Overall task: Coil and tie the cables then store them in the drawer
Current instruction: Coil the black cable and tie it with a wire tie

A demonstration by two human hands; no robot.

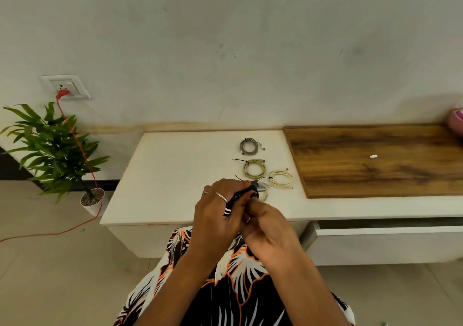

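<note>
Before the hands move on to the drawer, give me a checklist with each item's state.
1. Grey coiled cable tied, lying on the white cabinet top: ok.
2. Greenish coiled cable tied with a black tie: ok.
3. Cream coiled cable tied: ok.
4. Black-and-white striped cable held by left hand and right hand, tie finished: cannot tell.
5. White drawer pulled open: ok.
6. Whether the drawer has room inside: cannot tell.
</note>
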